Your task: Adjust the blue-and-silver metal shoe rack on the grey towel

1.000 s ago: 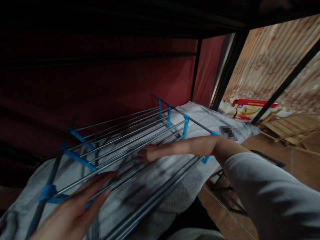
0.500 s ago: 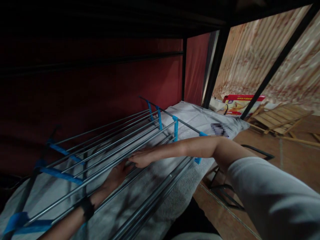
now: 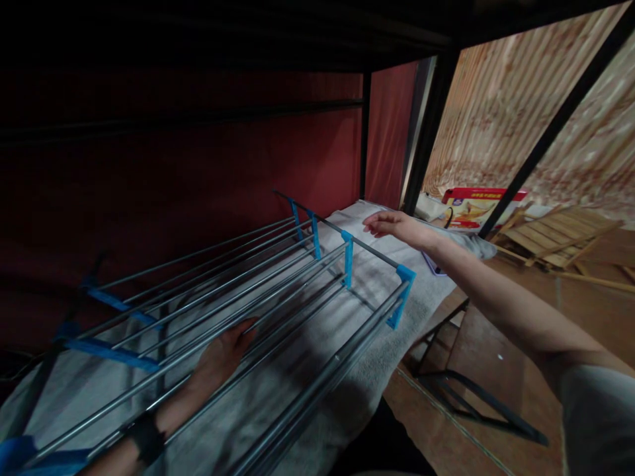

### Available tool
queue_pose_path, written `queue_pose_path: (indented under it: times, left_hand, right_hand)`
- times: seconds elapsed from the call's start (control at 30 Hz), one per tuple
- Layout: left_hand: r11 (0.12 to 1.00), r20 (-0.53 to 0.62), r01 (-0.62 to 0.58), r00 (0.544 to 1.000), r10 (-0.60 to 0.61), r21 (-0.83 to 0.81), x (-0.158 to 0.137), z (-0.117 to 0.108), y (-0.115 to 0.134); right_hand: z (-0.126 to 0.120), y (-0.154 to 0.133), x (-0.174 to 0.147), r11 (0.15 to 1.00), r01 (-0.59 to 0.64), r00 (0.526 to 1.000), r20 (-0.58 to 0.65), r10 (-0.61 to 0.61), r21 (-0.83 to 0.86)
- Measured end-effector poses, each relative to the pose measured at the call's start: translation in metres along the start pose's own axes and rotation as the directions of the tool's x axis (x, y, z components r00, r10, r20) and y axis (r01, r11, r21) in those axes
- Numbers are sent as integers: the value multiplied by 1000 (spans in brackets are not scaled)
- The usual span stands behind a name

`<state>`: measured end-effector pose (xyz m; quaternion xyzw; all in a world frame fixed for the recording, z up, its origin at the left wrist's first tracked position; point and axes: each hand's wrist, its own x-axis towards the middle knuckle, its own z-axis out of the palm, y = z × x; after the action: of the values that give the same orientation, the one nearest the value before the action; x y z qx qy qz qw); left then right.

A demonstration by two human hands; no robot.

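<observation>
A rack of thin grey metal tubes (image 3: 238,295) with blue plastic brackets (image 3: 350,261) lies across a grey cloth-covered surface (image 3: 364,317). My left hand (image 3: 225,350), with a dark band on its wrist, is closed around a tube in the middle of the rack; its fingertips are partly hidden. Above the rack's far right end hovers my right hand (image 3: 391,226), its fingers loosely extended and holding nothing. A purple-edged flat object (image 3: 434,264) lies on the cloth, partly behind my right forearm.
Black metal posts (image 3: 430,132) and a dark beam frame the space, with a red wall (image 3: 223,172) behind. At the right are wooden slats (image 3: 560,241), a red and yellow box (image 3: 479,206) and a black metal frame (image 3: 486,403) on the tiled floor.
My right hand has left the tubes beside my left hand and moved right, up over the rack's far end. My left hand has shifted slightly down and left, still on the rack.
</observation>
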<state>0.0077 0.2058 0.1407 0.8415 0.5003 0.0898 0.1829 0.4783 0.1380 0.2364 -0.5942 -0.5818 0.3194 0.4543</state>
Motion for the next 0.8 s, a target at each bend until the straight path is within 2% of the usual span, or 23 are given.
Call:
queue_pose_path:
  times: [0.07,0.13,0.27,0.37,0.47,0.53,0.67,0.8]
  left_hand:
    - [1000,-5,1,1000,-1,0,0,1,2]
    - [1000,-11,-12,1000,12,5,1,4,7]
    - [999,-13,-35,999,35,5,12,14,28]
    - [997,-14,-62,998,62,51,25,25,54]
    - [988,-30,-96,994,101,124,40,37,83]
    - [976,-38,-145,987,153,165,50,44,102]
    - [954,-35,-217,973,229,207,74,56,133]
    - [942,-25,-258,963,270,215,98,65,158]
  right_hand:
    - [-6,34,4,993,-102,994,-25,103,51]
    - [-1,61,6,982,-171,985,31,169,78]
    - [23,87,12,970,-232,969,108,223,75]
    - [40,92,16,985,-161,973,178,148,62]
    - [53,94,18,998,69,959,273,-70,11]
    - [61,94,20,983,171,949,278,-146,-67]
    - [77,95,28,971,128,973,216,-84,-200]
    - [86,99,37,982,83,981,189,-50,-167]
